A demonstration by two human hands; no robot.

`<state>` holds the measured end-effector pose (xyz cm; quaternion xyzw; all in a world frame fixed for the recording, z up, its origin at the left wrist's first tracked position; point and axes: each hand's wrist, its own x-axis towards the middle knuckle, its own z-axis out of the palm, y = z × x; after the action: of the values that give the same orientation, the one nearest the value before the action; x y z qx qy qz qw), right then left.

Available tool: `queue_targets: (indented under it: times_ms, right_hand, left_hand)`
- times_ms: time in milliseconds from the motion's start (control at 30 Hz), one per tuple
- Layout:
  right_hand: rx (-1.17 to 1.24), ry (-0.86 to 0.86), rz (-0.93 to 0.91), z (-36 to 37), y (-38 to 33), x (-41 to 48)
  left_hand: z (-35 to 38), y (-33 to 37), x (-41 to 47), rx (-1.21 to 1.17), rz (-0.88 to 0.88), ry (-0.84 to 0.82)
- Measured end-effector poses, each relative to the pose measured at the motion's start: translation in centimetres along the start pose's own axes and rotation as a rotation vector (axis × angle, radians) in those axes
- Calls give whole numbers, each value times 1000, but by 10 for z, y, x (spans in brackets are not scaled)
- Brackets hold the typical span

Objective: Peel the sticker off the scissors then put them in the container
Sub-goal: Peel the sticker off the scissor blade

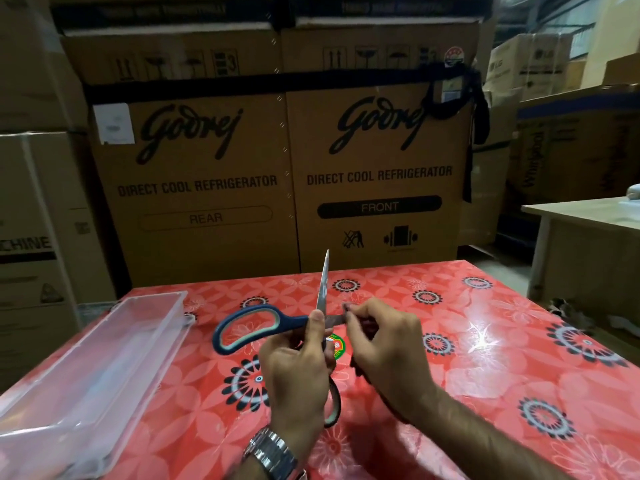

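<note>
Blue-handled scissors with pale inner grips are held spread apart above the red flowered table. One blade points up and away, the other lies across to the right. My left hand grips them at the pivot, with the lower handle loop showing below it. A green and red sticker shows between my hands, near the pivot. My right hand pinches the tip of the crosswise blade. The clear plastic container lies empty on the table at the left.
Tall cardboard refrigerator boxes stand just behind the table's far edge. More cartons are stacked at the left. A pale table stands at the right, across a gap of floor.
</note>
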<state>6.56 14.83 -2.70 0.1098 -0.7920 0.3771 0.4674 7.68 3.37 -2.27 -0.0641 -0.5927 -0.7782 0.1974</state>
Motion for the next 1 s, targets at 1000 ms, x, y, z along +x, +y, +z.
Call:
queue_targets:
  times_ms: [1000]
  right_hand:
    - [-71, 29, 83, -19, 29, 9]
  left_hand:
    - [-13, 4, 10, 29, -91, 3]
